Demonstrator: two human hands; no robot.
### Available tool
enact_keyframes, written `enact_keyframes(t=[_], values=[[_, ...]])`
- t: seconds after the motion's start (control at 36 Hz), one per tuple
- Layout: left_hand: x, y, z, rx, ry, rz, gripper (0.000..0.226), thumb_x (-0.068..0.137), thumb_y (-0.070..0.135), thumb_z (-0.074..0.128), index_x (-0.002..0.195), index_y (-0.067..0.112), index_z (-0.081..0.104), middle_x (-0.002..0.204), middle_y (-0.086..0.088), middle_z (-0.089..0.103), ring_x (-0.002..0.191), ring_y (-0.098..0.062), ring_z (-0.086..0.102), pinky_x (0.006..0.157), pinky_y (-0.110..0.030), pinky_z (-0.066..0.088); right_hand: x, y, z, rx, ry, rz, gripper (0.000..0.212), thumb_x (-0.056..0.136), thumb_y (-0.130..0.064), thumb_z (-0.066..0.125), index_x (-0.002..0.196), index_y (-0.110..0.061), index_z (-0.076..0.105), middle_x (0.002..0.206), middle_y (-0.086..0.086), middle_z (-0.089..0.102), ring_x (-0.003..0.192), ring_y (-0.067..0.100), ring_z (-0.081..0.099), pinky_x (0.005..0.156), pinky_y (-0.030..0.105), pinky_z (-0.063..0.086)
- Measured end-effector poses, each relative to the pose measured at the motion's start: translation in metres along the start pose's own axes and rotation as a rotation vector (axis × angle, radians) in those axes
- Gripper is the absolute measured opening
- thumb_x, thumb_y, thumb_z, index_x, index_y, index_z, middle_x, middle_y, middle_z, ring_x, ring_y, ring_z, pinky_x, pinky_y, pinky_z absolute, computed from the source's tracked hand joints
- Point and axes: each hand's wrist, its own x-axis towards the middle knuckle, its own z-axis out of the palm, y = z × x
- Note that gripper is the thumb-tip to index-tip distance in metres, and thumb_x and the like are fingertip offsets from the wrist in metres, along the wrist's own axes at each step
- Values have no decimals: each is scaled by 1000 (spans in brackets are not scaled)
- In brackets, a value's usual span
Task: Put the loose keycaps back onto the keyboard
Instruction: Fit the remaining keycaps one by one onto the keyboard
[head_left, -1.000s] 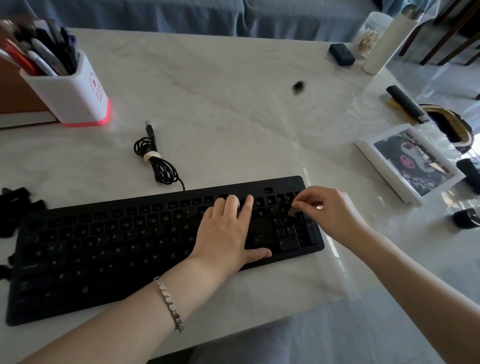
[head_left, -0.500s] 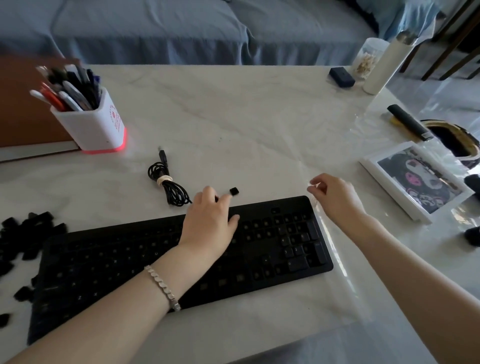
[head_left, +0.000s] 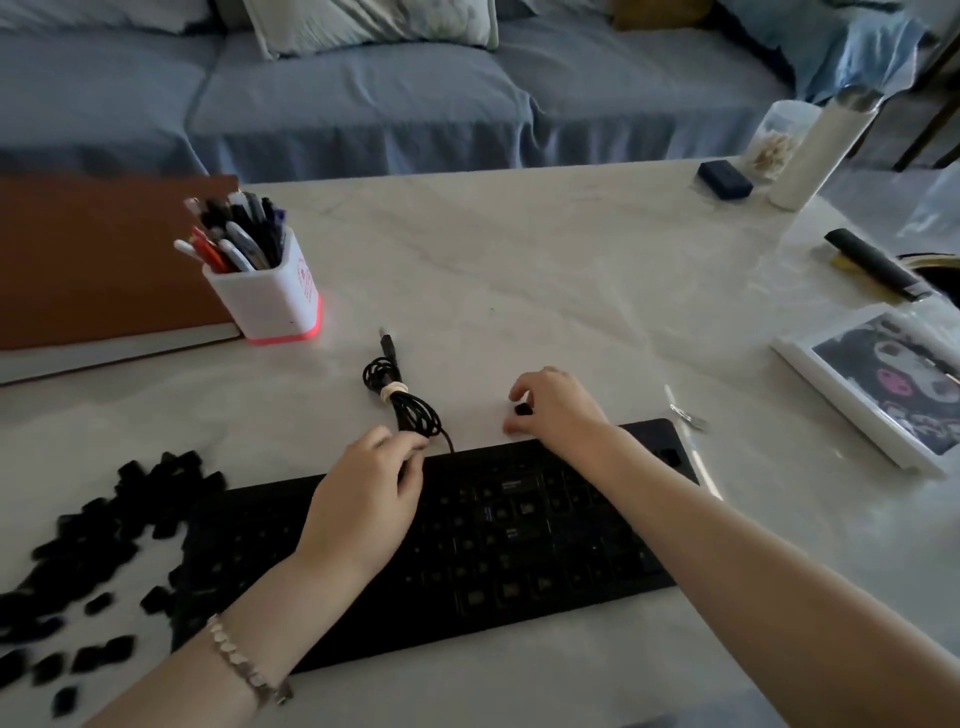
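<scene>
The black keyboard (head_left: 519, 551) lies across the near part of the white table, with several bare sockets showing. A heap of loose black keycaps (head_left: 104, 545) sits on the table off its left end. My right hand (head_left: 558, 408) is on the table just behind the keyboard's rear edge. Its thumb and curled fingers close around one small black keycap (head_left: 522, 409). My left hand (head_left: 371, 488) rests on the keyboard's upper middle. Its fingertips reach over the rear edge beside the coiled cable (head_left: 402, 397), and it holds nothing.
A white pen holder (head_left: 267, 296) and a brown board (head_left: 104, 260) stand at the back left. A framed picture (head_left: 883, 384) lies at the right, with a small metal tool (head_left: 685, 413) near the keyboard's right corner. A bottle (head_left: 815, 156), a jar and a dark box stand far right.
A keycap that was in the air a second ago now lies behind the keyboard. My right hand left the keys and came left onto it. My left hand slid left to the cable.
</scene>
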Motion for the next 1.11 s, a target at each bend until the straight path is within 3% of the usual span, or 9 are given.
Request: enact_keyframes(t=[0.17, 0.28, 0.36, 0.47, 0.58, 0.67, 0.75, 0.86, 1.11], values=[[-12, -13, -13, -160, 8, -102, 19, 93, 14, 55, 107, 17, 67, 94, 14, 59, 89, -1, 53, 73, -3, 33, -6, -4, 0, 17, 51, 9, 19, 88, -14, 60, 104, -7, 67, 104, 8, 67, 94, 22, 61, 74, 24, 44], [-20, -20, -30, -362, 5, -184, 18, 87, 17, 65, 97, 32, 64, 72, 9, 55, 67, -5, 51, 64, -5, 38, -31, -26, -1, 338, 101, -79, 10, 89, -11, 59, 93, -12, 68, 80, -3, 66, 74, 11, 62, 71, 21, 48], [-30, -28, -44, -465, 18, -196, 26, 81, 19, 71, 93, 40, 63, 67, 11, 50, 62, -4, 48, 63, -10, 40, -57, -56, 4, 810, -72, -73, 14, 86, 0, 62, 79, -13, 63, 71, 3, 66, 61, 9, 65, 67, 22, 56], [-47, -38, -57, -481, 52, -163, 30, 73, 22, 76, 90, 44, 64, 73, 10, 52, 70, -5, 53, 68, -8, 43, -86, -87, 23, 1013, -305, -38, 17, 80, 7, 65, 80, -11, 66, 69, 3, 69, 62, 9, 67, 64, 16, 53], [-61, -50, -65, -492, 67, -98, 20, 70, 35, 73, 87, 41, 68, 76, 5, 50, 71, -8, 54, 66, -9, 42, -99, -108, 45, 1017, -376, -33, 25, 78, 6, 67, 86, -18, 68, 71, -3, 69, 68, 10, 69, 69, 16, 52], [-67, -63, -68, -464, 68, -81, 33, 71, 33, 76, 102, 40, 65, 75, 5, 50, 68, -8, 53, 62, -9, 40, -103, -121, 57, 989, -349, -57, 27, 77, 4, 69, 87, -21, 69, 73, -5, 68, 69, 8, 68, 67, 14, 50], [-73, -70, -72, -515, 63, -93, 19, 73, 32, 76, 89, 41, 71, 73, 9, 50, 66, -6, 52, 61, -9, 39, -107, -132, 64, 991, -325, -69, 27, 76, 6, 69, 84, -20, 70, 74, -4, 69, 69, 10, 68, 68, 16, 51], [-80, -77, -77, -558, 77, -114, 21, 72, 36, 71, 92, 42, 69, 72, 16, 51, 63, -3, 51, 58, -10, 37, -110, -142, 67, 993, -292, -91, 25, 74, 6, 71, 82, -18, 69, 76, 0, 72, 70, 12, 69, 67, 17, 52], [-91, -86, -87, -654, 126, -130, 14, 72, 25, 77, 81, 35, 71, 74, 8, 55, 58, 0, 50, 55, -10, 38, -119, -159, 74, 945, -335, -138, 30, 68, 4, 75, 85, -19, 70, 75, 0, 73, 72, 9, 68, 68, 16, 52]])
